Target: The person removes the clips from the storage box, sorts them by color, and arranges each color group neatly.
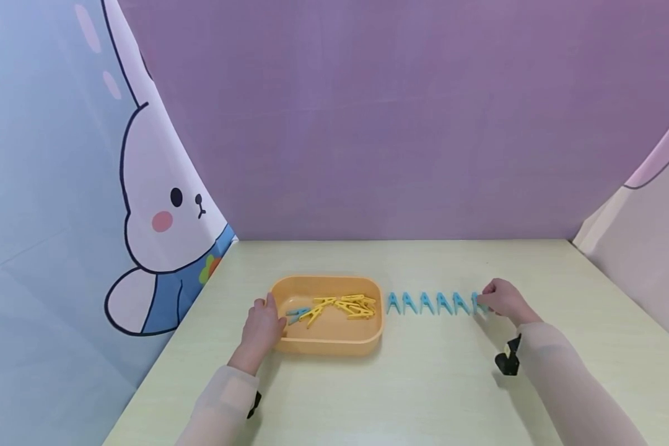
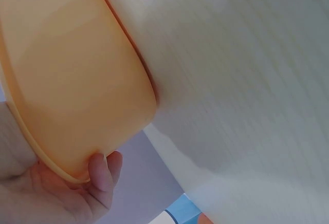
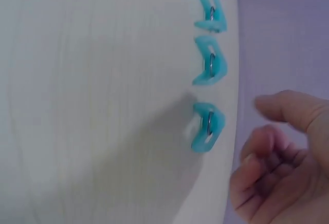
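My left hand (image 1: 261, 327) grips the left edge of an orange plastic basin (image 1: 327, 348); the left wrist view shows its fingers curled over the rim. Inside the basin lie several yellow clothespins (image 1: 360, 314) and, near that hand, blue clothespins (image 1: 298, 311). To the right of the basin, several blue clothespins (image 1: 425, 300) stand upright on spread legs in a row. My right hand (image 1: 503, 300) is by the row's right end. In the right wrist view its loosely curled fingers and thumb are apart, beside the last blue clothespin (image 3: 217, 121), holding nothing.
Everything rests on a pale wood-grain table (image 1: 435, 390). A purple backdrop (image 1: 401, 124) rises behind its far edge, and a blue sheet with a cartoon rabbit (image 1: 167, 241) hangs at the left. A pale sheet (image 1: 647, 248) borders the right side.
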`<action>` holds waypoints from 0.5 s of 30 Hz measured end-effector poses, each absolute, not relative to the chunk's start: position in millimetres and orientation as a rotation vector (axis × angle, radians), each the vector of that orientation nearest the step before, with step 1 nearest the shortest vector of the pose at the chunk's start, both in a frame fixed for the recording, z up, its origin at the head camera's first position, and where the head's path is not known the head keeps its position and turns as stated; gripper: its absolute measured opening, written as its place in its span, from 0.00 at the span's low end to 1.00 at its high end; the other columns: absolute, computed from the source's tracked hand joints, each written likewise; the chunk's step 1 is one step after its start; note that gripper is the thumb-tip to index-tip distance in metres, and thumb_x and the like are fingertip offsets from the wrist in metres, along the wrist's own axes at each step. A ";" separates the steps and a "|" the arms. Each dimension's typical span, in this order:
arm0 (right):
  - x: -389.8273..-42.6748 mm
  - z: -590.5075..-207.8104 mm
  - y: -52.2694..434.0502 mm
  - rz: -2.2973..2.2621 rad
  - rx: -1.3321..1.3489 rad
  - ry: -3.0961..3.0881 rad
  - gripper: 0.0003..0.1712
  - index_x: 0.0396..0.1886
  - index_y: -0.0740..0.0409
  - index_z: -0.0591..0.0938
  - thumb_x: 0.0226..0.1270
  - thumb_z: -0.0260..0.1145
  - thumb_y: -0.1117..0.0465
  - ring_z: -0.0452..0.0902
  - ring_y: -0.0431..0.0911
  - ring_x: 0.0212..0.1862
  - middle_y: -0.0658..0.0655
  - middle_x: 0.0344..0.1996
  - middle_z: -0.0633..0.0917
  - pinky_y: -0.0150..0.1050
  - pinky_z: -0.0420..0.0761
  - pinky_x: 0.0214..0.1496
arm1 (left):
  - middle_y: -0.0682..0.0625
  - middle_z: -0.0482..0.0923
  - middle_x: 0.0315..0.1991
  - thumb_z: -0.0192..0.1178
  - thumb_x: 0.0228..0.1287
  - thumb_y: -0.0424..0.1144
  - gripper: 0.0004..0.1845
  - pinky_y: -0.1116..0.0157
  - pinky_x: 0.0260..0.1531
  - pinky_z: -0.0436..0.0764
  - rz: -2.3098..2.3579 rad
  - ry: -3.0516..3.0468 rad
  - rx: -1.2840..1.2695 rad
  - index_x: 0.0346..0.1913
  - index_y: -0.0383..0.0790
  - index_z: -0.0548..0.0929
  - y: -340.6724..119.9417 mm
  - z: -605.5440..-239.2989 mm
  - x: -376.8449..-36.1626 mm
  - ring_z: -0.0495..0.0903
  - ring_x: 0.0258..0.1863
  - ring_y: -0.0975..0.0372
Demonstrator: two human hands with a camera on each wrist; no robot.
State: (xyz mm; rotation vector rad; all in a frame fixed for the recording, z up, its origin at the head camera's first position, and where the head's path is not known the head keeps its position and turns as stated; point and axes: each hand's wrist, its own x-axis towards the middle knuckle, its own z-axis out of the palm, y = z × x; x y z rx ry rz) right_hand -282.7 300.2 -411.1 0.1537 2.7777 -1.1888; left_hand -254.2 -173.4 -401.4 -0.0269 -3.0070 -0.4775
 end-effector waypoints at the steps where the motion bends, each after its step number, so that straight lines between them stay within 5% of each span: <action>1: -283.5 -410.1 298.4 -1.208 0.149 2.787 0.14 0.39 0.70 0.68 0.62 0.59 0.63 0.71 0.49 0.30 0.60 0.29 0.74 0.39 0.73 0.31 | 0.27 0.64 0.51 0.59 0.62 0.37 0.35 0.51 0.38 0.76 -0.478 -3.006 -0.027 0.64 0.20 0.57 -173.3 -401.4 -254.2 0.71 0.45 0.42; 15: -289.9 -400.3 279.9 -1.440 0.079 2.820 0.25 0.54 0.74 0.66 0.66 0.57 0.59 0.74 0.59 0.39 0.61 0.35 0.75 0.48 0.76 0.41 | 0.27 0.64 0.51 0.59 0.62 0.37 0.35 0.51 0.36 0.76 -0.458 -3.003 -0.036 0.64 0.20 0.57 -173.5 -402.4 -255.2 0.71 0.44 0.42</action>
